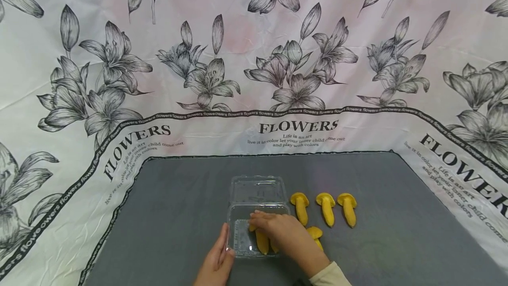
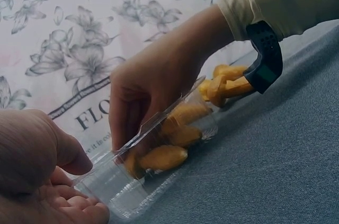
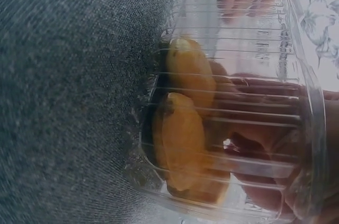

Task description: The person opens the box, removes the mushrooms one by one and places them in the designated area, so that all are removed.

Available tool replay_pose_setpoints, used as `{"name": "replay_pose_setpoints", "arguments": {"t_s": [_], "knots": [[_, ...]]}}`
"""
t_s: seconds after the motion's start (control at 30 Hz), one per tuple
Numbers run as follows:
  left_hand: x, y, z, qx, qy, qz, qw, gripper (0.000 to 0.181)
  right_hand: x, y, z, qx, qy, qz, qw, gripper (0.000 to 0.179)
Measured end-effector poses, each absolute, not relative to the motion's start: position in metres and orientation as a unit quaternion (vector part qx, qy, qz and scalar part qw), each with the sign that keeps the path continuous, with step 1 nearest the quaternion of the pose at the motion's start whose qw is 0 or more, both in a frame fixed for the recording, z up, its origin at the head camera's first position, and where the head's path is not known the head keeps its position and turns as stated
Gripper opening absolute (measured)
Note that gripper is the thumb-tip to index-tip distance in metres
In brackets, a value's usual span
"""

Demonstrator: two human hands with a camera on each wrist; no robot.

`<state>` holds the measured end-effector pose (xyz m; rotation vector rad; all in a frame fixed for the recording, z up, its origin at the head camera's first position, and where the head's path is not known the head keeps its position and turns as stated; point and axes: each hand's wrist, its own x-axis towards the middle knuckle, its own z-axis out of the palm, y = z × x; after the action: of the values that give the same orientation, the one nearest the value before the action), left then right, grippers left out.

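Observation:
A hinged clear plastic box (image 1: 240,237) stands on the grey cloth, its lid (image 1: 258,190) folded back. My left hand (image 1: 216,259) holds the box's left side, thumb near the rim and fingers low along the wall. Inside the box my right hand (image 1: 285,233) reaches down over a yellow mushroom (image 1: 262,242), with fingertips at its cap end in the left wrist view. More yellow mushrooms (image 2: 184,135) lie beside it in the box. Through the ribbed wall, the right wrist view shows mushroom stems (image 3: 183,139); the palm hides part of them.
To the right of the box, three yellow mushrooms (image 1: 327,213) lie in a row, caps away from me. One more mushroom (image 1: 315,233) sits partly behind my right wrist. A black band (image 2: 265,57) circles the right sleeve. Flower-printed cloth (image 1: 301,127) surrounds the grey area.

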<state>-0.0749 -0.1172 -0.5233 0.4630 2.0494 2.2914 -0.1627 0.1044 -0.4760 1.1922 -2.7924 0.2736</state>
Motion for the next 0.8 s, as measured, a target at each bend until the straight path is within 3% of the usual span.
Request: {"name": "replay_pose_setpoints", "arguments": {"t_s": [0.27, 0.8], "knots": [[-0.0767, -0.1168, -0.5292, 0.169, 0.659, 0.733, -0.016, 0.066, -0.1633, 0.1039, -0.4742, 0.398, -0.913, 0.076, 0.043, 0.039], [-0.0754, -0.1160, -0.5197, 0.121, 0.671, 0.731, 0.022, 0.071, -0.1639, 0.1048, -0.4761, 0.408, -0.909, 0.058, 0.058, 0.044]]}}
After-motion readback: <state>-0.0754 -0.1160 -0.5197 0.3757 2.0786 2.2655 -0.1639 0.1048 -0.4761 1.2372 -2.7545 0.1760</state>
